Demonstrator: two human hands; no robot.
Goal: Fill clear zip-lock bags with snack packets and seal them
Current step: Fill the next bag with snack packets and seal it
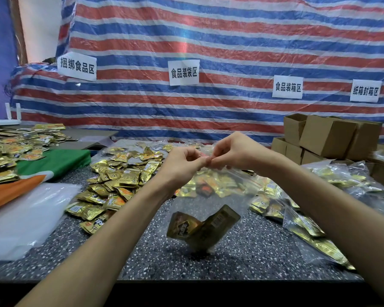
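Observation:
A clear zip-lock bag (217, 196) hangs in the air above the speckled table (242, 258), with gold snack packets (200, 229) lying at its bottom. My left hand (182, 165) and my right hand (233, 151) both pinch the bag's top strip, fingertips meeting at the middle. A heap of loose gold packets (120, 180) lies on the table behind and left of the bag.
Filled clear bags (308, 227) lie at the right. Brown cardboard boxes (326, 136) are stacked at the back right. A stack of clear plastic bags (24, 216) lies at the left, beside green and orange cloth (53, 162). A striped tarp (208, 52) with paper signs hangs behind.

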